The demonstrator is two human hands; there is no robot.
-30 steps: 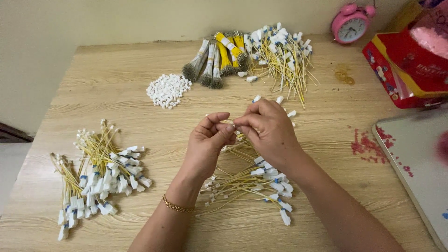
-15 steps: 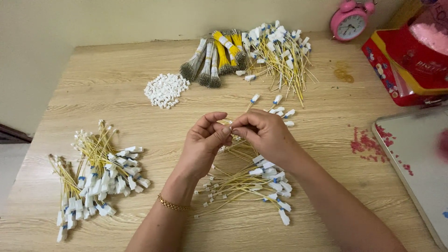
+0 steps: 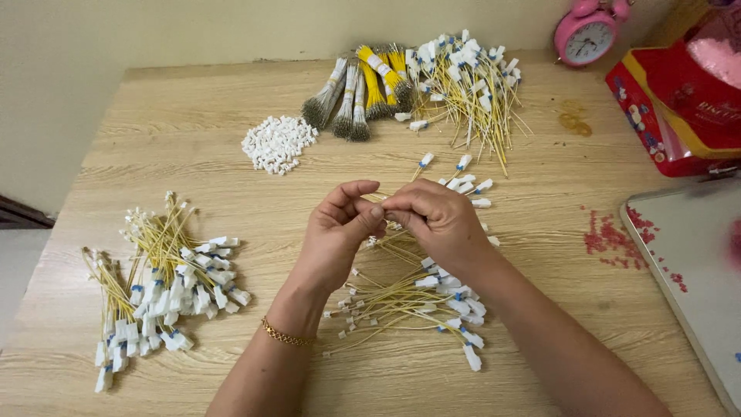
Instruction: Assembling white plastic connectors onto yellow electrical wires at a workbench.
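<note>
Both hands point(image 3: 390, 224) pinch one yellow wire point(image 3: 378, 198) (grip hides its connector).

Both hands meet over the wooden table point(image 3: 193, 139), the left hand point(image 3: 340, 232) and right hand point(image 3: 436, 220) pinching a thin yellow wire point(image 3: 376, 198) between their fingertips. Beneath them lies a loose pile of wires point(image 3: 417, 297). Another wire heap point(image 3: 162, 286) sits far left, small white connectors point(image 3: 278, 143) beyond.

matt pale wood-grain table point(image 3: 193, 147), white plastic connectors point(image 3: 278, 143), thin yellow plastic-coated wires point(image 3: 394, 289), glossy pink clock point(image 3: 584, 35).
</note>
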